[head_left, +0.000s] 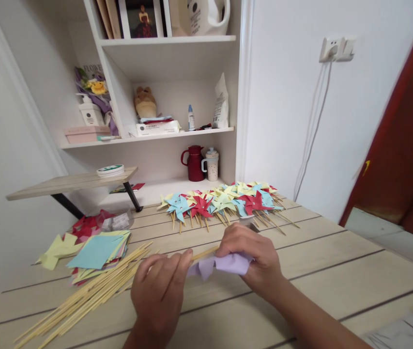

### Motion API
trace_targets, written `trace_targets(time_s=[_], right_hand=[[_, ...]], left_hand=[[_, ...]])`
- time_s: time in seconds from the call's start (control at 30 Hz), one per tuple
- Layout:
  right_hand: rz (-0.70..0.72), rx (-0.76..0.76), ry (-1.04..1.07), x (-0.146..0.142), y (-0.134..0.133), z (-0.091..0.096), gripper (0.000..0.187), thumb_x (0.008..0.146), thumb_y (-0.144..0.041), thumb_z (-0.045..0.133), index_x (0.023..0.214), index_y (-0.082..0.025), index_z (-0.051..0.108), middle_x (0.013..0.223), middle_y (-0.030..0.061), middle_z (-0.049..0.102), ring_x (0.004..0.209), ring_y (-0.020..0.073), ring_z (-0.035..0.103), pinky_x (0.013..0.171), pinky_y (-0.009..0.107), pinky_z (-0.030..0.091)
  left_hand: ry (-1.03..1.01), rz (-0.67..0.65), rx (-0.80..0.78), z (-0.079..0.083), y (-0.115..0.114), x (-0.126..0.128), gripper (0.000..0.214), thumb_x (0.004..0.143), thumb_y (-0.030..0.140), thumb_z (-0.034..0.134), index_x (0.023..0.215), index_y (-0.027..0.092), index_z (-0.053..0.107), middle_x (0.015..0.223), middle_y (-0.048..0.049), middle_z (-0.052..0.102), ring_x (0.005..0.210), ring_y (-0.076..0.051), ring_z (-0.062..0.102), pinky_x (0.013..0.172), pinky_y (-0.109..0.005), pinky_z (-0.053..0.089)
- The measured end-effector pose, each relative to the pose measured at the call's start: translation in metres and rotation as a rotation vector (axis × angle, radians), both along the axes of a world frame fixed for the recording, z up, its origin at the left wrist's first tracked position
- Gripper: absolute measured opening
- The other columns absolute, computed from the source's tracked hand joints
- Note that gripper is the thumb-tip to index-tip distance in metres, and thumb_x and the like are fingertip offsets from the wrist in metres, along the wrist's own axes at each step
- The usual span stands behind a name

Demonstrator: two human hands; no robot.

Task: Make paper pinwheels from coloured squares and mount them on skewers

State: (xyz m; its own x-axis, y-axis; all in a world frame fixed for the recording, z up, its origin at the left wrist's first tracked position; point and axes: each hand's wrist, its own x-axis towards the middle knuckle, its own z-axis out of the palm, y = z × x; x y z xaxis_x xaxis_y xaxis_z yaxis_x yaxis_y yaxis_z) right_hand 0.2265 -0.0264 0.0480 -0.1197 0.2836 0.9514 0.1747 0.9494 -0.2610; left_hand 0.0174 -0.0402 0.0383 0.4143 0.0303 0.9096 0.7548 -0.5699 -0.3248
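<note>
Between my two hands, just above the table, is a folded piece of purple paper (233,263), its flaps bent like a pinwheel's. Along its upper edge runs a thin wooden stick (205,253). My left hand (160,288) is closed around the stick, with its thumb and fingers together near the paper's left end. My right hand (255,259) pinches the purple paper where the stick meets it; the fingers hide that join. A loose bundle of wooden sticks (93,293) lies just left of my left hand. Beyond my hands lie several paper pinwheels (202,206) on sticks.
A stack of coloured paper squares (95,252) lies left, by red paper pieces (86,225) and a clear container (119,220). Behind them stands a small raised shelf (68,184) on black legs. A red jug (195,164) and a cup (211,165) stand at the back.
</note>
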Motion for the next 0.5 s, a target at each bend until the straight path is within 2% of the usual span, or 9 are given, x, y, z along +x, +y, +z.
trace_targets(time_s=[0.2, 0.37, 0.5], right_hand=[[0.040, -0.023, 0.055, -0.0011, 0.0023, -0.0038, 0.006, 0.083, -0.019, 0.074, 0.085, -0.021, 0.069, 0.069, 0.0020, 0.067, 0.061, 0.0155, 0.058, 0.060, 0.033, 0.049], [0.030, -0.064, 0.050, -0.0006, 0.0022, -0.0056, 0.024, 0.080, -0.017, 0.077, 0.102, -0.021, 0.070, 0.072, 0.0024, 0.066, 0.066, 0.0170, 0.061, 0.061, 0.033, 0.050], [-0.014, 0.024, 0.024, -0.0026, 0.0005, -0.0026, 0.014, 0.084, -0.020, 0.073, 0.098, -0.019, 0.072, 0.071, 0.0040, 0.067, 0.068, 0.0181, 0.061, 0.067, 0.037, 0.053]], left_hand=[[0.098, 0.025, 0.040, 0.0049, -0.0056, -0.0044, 0.023, 0.095, 0.003, 0.048, 0.102, 0.011, 0.069, 0.085, -0.0050, 0.079, 0.072, -0.013, 0.069, 0.081, -0.034, 0.045], [0.078, 0.012, 0.018, 0.0073, -0.0093, -0.0031, 0.022, 0.095, 0.002, 0.050, 0.100, 0.010, 0.069, 0.086, -0.0055, 0.079, 0.075, -0.013, 0.068, 0.083, -0.034, 0.044], [0.081, 0.007, 0.027, 0.0085, -0.0105, -0.0023, 0.021, 0.094, 0.001, 0.051, 0.100, 0.008, 0.069, 0.085, -0.0065, 0.079, 0.075, -0.013, 0.068, 0.083, -0.034, 0.044]])
